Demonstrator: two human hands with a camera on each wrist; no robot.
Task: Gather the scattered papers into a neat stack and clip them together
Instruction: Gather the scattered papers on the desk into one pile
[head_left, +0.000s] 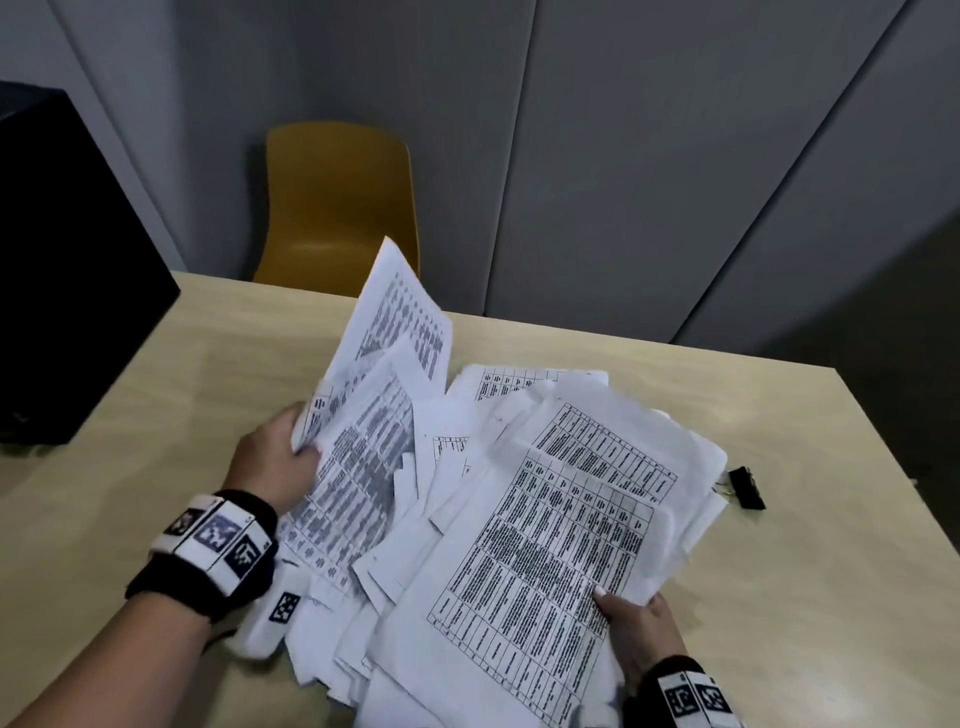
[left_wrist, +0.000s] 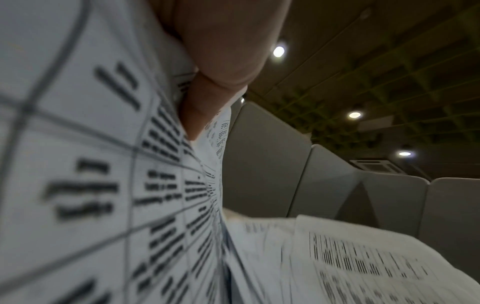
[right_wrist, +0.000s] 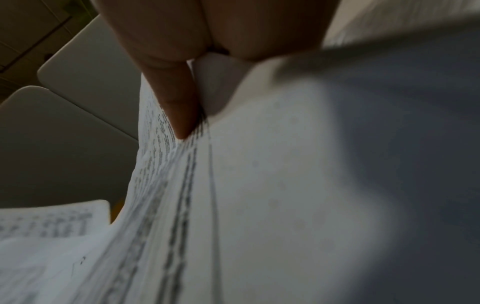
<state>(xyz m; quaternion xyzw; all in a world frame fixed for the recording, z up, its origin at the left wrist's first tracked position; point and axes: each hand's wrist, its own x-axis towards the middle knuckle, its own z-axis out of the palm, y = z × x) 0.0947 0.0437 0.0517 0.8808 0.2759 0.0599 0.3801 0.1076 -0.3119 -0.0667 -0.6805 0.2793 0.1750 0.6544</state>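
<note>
A loose heap of printed papers (head_left: 519, 499) with tables lies in the middle of the beige table (head_left: 156, 374). My left hand (head_left: 275, 457) grips the left edge of several sheets (head_left: 384, 332) and lifts them so they stand tilted. In the left wrist view its thumb (left_wrist: 207, 98) presses on the printed sheets (left_wrist: 91, 164). My right hand (head_left: 634, 623) pinches the near right edge of the heap, thumb on top. The right wrist view shows a finger (right_wrist: 176, 102) against the paper (right_wrist: 272, 185). A black binder clip (head_left: 745, 486) lies on the table just right of the heap.
A mustard yellow chair (head_left: 337, 208) stands behind the table's far edge. A black box (head_left: 67, 280) sits at the table's left end. Grey wall panels (head_left: 675, 156) close the back. Bare tabletop shows left of the heap and along the right side.
</note>
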